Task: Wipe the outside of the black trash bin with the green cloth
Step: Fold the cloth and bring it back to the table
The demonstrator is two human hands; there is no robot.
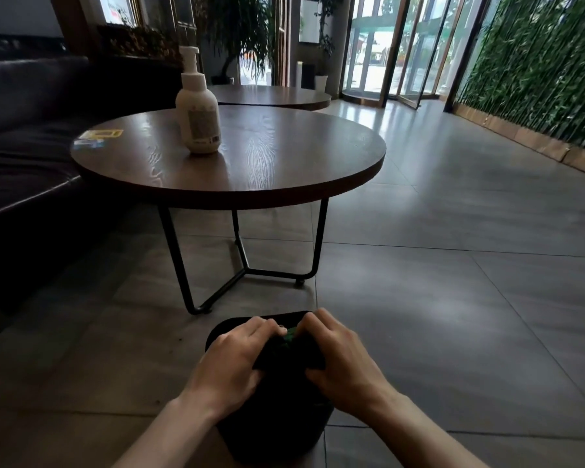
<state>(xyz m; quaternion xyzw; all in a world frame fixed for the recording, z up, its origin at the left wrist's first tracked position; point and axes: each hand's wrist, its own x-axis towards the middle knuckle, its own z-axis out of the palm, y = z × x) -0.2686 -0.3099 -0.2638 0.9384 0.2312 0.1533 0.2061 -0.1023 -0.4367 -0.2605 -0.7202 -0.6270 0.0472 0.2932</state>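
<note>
I see both of my bare hands low in the head view, pressed together over the round black plastic trash bin (271, 430), which sits on the grey tiled floor (453, 315) just in front of me. My left hand (232, 361) and my right hand (340, 352) have their fingers curled shut around the dark green cloth (289, 336), bunched between them on top of the bin. Only a small bright green patch of the cloth shows between my fingertips; the rest reads nearly black in the shadow, so I cannot tell where cloth ends and bin begins.

Beyond the bin stands a round dark wooden bench (267, 157) on thin black metal legs. A cream pump bottle (198, 119) stands upright on it, with a yellow and blue card (97, 136) lying flat near its left edge. A black leather sofa (24, 130) sits to the left, and a green bamboo wall (534, 69) runs along the right.
</note>
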